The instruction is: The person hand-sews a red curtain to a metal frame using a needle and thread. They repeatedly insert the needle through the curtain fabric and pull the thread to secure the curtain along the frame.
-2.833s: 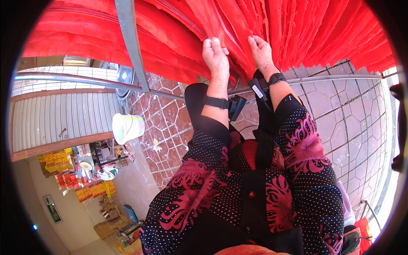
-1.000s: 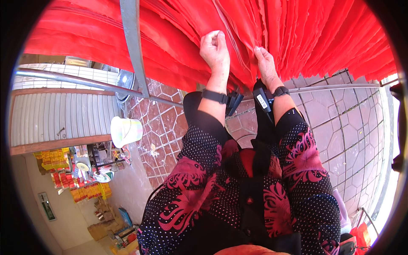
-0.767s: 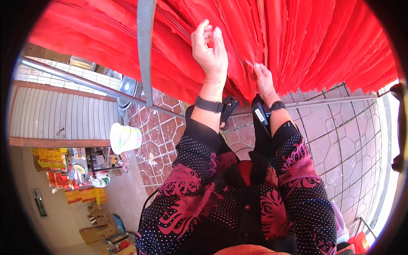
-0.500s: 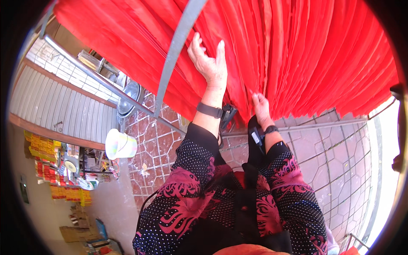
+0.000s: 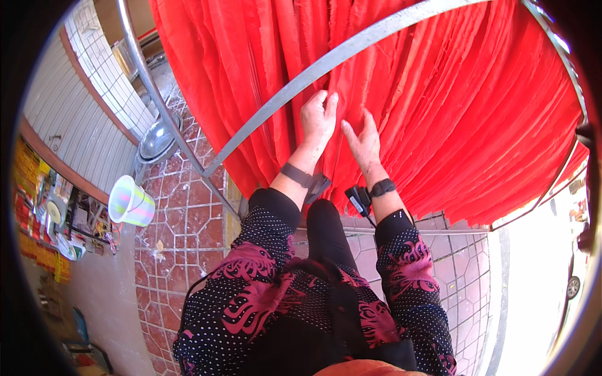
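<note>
Red cloth (image 5: 433, 138) hangs before me in many close, upright folds. My left hand (image 5: 318, 118) is closed, its fingers curled into one of the folds just below a flat grey metal bar (image 5: 351, 47) that crosses in front of the cloth. Beside it, my right hand (image 5: 364, 141) is open, thumb and fingers apart, at the face of the cloth. Dark bands circle both wrists, and a small black device (image 5: 359, 200) sits by the right one.
A metal rail (image 5: 153, 91) runs down on the left. A pastel bucket (image 5: 132, 202) and a metal basin (image 5: 158, 139) stand beyond it. Shelves of colourful goods (image 5: 53, 213) are at far left. Reddish tiles (image 5: 185, 219) cover the floor; a car wheel (image 5: 573, 287) shows at far right.
My view has shifted. The left hand has gone from spread fingers to closed on the cloth. The right hand has risen from the cloth's lower edge, its pinch opened, and is nearer the left.
</note>
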The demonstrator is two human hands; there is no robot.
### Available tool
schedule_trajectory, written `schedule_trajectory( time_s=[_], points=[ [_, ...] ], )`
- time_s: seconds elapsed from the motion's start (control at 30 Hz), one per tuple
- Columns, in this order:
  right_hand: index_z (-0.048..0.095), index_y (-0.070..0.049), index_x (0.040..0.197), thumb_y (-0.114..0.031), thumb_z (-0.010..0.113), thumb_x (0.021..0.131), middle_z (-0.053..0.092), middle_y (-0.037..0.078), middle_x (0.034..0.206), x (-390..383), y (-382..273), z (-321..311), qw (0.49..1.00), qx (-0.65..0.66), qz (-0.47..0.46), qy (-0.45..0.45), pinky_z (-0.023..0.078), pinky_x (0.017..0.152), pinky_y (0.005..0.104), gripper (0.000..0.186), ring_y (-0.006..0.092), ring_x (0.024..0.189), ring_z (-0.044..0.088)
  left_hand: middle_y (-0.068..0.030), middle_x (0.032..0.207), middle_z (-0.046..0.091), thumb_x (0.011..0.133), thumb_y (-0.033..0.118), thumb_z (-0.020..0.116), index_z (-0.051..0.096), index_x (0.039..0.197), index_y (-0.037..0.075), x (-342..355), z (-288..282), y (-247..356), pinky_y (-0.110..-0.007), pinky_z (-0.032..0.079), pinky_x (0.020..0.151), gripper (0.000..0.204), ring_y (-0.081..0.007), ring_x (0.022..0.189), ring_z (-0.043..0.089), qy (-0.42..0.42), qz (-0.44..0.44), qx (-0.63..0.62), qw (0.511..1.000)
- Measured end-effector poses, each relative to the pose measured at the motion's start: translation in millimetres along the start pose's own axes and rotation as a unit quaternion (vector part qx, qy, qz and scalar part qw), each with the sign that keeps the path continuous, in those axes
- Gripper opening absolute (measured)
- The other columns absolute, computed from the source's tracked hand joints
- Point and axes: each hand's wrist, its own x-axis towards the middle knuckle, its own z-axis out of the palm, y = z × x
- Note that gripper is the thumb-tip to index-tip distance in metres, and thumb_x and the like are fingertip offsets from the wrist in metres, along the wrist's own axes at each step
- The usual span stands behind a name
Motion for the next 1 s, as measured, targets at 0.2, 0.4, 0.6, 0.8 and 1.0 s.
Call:
schedule_trajectory(
  time_s=[0.2,0.4,0.6,0.8,1.0],
  points=[
    [0.063,-0.004,0.101,-0.035,0.06,0.093,0.067,0.02,0.083,51,-24,-18,0.995,-0.072,0.011,0.067,0.05,0.069,0.0454,0.032,0.0403,0.081,0.065,-0.0167,0.076,0.063,0.087,0.015,0.066,0.061,0.082,0.002,9,-36,25,-0.044,0.05,0.06,0.015,-0.0375,0.072,0.063,-0.024,0.172,0.141,0.975],
    [0.062,-0.002,0.093,-0.035,0.06,0.093,0.064,0.019,0.076,69,-16,-36,0.997,-0.037,0.016,0.06,0.048,0.065,0.0438,0.032,0.0379,0.074,0.064,-0.013,0.078,0.065,0.087,0.016,0.067,0.066,0.088,0.004,25,-78,71,-0.038,0.052,0.06,0.012,-0.0294,0.068,0.065,-0.126,0.225,0.202,0.945],
    [0.061,-0.003,0.095,-0.038,0.06,0.092,0.062,0.018,0.072,73,-28,-40,0.998,-0.049,0.002,0.038,0.048,0.065,0.0443,0.035,0.0374,0.07,0.061,-0.0071,0.079,0.068,0.089,0.019,0.07,0.069,0.093,0.003,77,-87,117,-0.026,0.051,0.059,0.016,-0.0122,0.068,0.065,-0.054,0.199,0.021,0.978],
    [0.063,-0.003,0.105,-0.04,0.06,0.093,0.066,0.021,0.082,94,-61,-36,0.995,-0.054,-0.054,0.062,0.05,0.07,0.0451,0.038,0.0392,0.083,0.065,-0.0103,0.082,0.069,0.087,0.043,0.07,0.068,0.097,-0.003,125,-51,123,-0.028,0.051,0.067,0.047,-0.0141,0.076,0.065,-0.199,0.025,-0.049,0.979],
    [0.066,-0.002,0.111,-0.03,0.063,0.093,0.069,0.023,0.088,133,-74,-47,0.992,0.025,-0.105,0.066,0.051,0.075,0.0399,0.033,0.0347,0.091,0.069,-0.0143,0.079,0.069,0.083,0.041,0.075,0.068,0.092,-0.004,134,-36,120,-0.033,0.052,0.066,0.046,-0.0197,0.073,0.067,-0.143,0.05,0.032,0.988]
  ],
)
